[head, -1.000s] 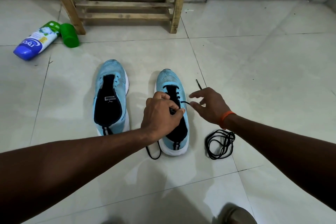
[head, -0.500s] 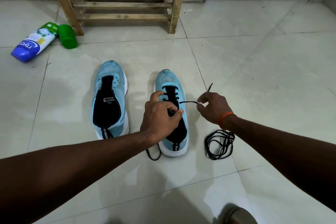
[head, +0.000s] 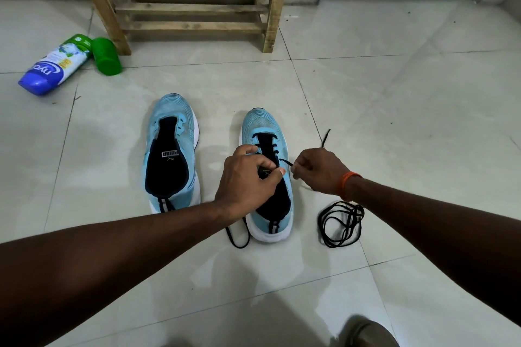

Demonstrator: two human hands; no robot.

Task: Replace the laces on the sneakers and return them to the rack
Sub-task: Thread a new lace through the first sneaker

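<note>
Two light-blue sneakers stand side by side on the tiled floor, toes pointing away. The left sneaker has no lace. On the right sneaker a black lace runs through the front eyelets. My left hand grips that sneaker over its tongue, fingers curled. Just right of it, my right hand pinches the lace end, whose tip sticks out beyond the hand. The lace's other end loops on the floor by the heel. A second black lace lies coiled at the right.
The wooden rack stands against the far wall, straight ahead. A blue and white bottle lies on its side beside a green cap at the left. Bare tiles stretch to the right. A foot shows at the bottom edge.
My right hand closed on the lace end, drew it to the right through an eyelet, then came back close to the shoe. My left hand stayed on the sneaker.
</note>
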